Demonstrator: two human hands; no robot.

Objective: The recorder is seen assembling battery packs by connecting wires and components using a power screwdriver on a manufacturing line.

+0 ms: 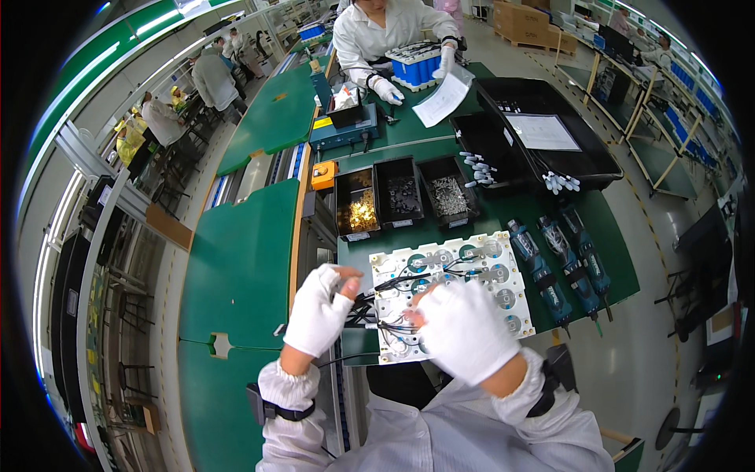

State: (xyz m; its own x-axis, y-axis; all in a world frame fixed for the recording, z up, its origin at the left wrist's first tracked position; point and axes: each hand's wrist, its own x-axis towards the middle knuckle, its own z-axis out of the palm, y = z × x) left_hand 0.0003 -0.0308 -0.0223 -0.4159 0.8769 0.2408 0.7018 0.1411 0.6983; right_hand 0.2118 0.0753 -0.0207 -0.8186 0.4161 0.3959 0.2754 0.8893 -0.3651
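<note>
In front of me lies a white battery module (515,303) with round cell openings, metal tabs and thin black wires across its top. A bundle of black wires (362,312) comes off its left edge. Beside that bundle is my left hand (318,313), in a white glove with bare fingertips; thumb and forefinger are apart with nothing visible between them. Over the module's lower middle, my right hand (470,329) is gloved the same way. Its fingers curl in at the wires, and whatever they pinch is hidden.
Beyond the module stand black bins of brass-coloured parts (355,208), dark parts (399,197) and screws (448,197). Several teal power screwdrivers (543,275) lie at right. A large black tray (602,161) sits behind them. Across the bench, a person handles a blue battery pack (417,69).
</note>
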